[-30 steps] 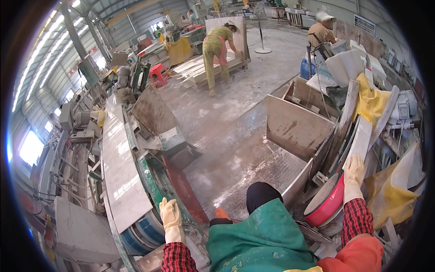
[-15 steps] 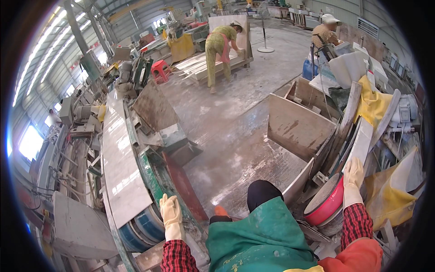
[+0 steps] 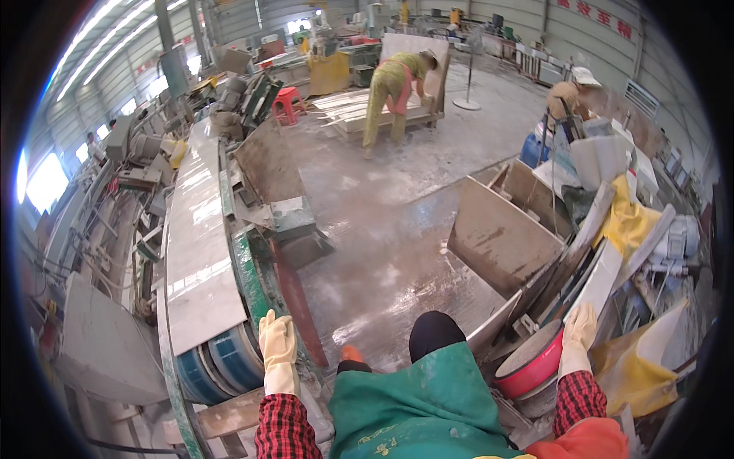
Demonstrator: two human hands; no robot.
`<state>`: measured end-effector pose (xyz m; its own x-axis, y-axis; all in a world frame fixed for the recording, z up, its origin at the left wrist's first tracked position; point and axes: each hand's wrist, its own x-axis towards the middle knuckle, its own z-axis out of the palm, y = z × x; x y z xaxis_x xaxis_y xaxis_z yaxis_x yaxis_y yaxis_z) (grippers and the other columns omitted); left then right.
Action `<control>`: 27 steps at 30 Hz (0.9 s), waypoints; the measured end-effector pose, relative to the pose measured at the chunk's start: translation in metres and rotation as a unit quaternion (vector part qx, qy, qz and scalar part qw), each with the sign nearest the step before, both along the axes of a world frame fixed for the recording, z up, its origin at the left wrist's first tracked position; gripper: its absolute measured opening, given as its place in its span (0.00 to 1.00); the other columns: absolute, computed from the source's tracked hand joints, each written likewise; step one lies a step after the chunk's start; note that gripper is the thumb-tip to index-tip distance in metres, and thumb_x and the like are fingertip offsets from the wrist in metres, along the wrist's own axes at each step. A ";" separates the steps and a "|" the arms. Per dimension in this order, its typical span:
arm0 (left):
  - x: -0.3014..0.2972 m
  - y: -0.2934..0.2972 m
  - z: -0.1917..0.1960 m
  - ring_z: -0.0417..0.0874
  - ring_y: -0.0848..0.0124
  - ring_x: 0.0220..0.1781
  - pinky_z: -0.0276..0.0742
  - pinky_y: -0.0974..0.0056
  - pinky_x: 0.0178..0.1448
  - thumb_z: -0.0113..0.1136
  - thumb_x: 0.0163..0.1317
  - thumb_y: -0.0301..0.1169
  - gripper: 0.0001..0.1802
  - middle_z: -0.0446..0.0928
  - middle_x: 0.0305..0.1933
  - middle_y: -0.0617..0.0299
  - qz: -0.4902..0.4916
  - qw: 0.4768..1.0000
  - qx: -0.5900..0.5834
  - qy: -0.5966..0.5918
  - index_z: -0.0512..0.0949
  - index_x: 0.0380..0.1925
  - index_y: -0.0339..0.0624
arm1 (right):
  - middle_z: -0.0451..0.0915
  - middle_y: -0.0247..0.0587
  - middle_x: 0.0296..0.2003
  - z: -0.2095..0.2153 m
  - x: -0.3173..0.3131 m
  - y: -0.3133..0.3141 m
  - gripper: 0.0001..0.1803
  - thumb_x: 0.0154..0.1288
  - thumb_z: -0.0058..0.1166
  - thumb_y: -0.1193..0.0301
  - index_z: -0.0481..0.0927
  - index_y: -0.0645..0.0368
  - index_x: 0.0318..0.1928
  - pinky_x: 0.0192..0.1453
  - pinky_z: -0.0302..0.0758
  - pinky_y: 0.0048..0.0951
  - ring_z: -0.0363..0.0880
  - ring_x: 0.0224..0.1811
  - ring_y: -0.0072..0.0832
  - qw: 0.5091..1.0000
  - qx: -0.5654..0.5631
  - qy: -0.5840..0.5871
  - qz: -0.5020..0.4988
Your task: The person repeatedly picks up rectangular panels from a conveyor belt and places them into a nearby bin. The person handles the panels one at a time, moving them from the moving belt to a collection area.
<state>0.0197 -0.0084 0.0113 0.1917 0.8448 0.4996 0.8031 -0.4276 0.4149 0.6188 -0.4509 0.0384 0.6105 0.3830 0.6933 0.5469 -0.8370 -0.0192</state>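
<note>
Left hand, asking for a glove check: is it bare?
No, the left hand wears a cream glove above a red-and-black checked sleeve.

The gloves (image 3: 277,353) are cream, the checked sleeves (image 3: 287,428) red and black, the apron (image 3: 424,394) green, the round drum (image 3: 533,369) pinkish red.

The gloved left grip (image 3: 277,353) is beside a green rail (image 3: 248,268), the right grip (image 3: 578,338) beside a red-rimmed disc (image 3: 540,364)

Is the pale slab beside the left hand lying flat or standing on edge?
The slab lies flat: its broad, glossy face points upward, near edge by the blue drum.
</note>
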 end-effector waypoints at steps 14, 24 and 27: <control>-0.004 -0.002 0.000 0.80 0.51 0.66 0.66 0.49 0.76 0.65 0.62 0.29 0.07 0.87 0.47 0.48 0.006 1.000 -0.005 0.005 0.87 0.39 0.44 | 0.80 0.56 0.42 0.016 -0.026 0.008 0.10 0.71 0.50 0.71 0.77 0.66 0.44 0.53 0.75 0.51 0.78 0.47 0.55 0.997 -0.005 0.074 0.022; -0.004 -0.001 0.001 0.80 0.51 0.65 0.67 0.49 0.76 0.65 0.61 0.28 0.07 0.87 0.47 0.49 0.002 1.000 -0.006 0.011 0.88 0.39 0.45 | 0.79 0.53 0.53 0.007 -0.014 -0.003 0.19 0.66 0.60 0.62 0.80 0.62 0.52 0.61 0.74 0.48 0.76 0.57 0.52 0.989 -0.012 0.148 -0.019; -0.007 -0.003 0.002 0.80 0.51 0.65 0.68 0.49 0.75 0.65 0.61 0.28 0.07 0.87 0.47 0.48 0.011 1.000 0.001 -0.002 0.88 0.38 0.45 | 0.72 0.52 0.66 0.064 -0.042 0.037 0.36 0.58 0.69 0.53 0.77 0.56 0.64 0.72 0.68 0.45 0.68 0.70 0.50 0.930 -0.042 0.310 -0.195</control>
